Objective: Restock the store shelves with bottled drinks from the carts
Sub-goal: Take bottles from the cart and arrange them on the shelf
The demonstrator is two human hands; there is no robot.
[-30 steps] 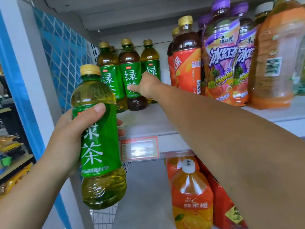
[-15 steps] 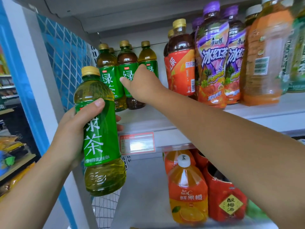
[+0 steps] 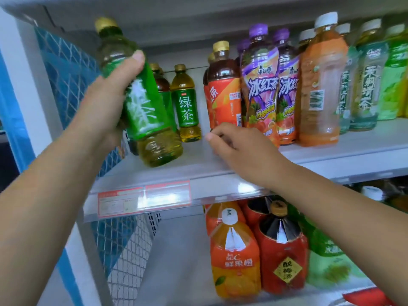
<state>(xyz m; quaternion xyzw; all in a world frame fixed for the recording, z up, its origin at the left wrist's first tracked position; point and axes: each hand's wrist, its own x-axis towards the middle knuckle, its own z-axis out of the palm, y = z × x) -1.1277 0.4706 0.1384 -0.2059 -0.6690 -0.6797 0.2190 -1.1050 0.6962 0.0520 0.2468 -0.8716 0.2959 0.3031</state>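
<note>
Head view: left hand (image 3: 103,111) grips bottle (image 3: 141,102) labelled 绿茶.

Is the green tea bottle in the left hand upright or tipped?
Tipped: the green tea bottle in the left hand leans cap-left, base over the shelf.

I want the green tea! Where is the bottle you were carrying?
The green tea bottle is in the left hand, tilted over the shelf at the left, in front of the other green bottles.
</note>
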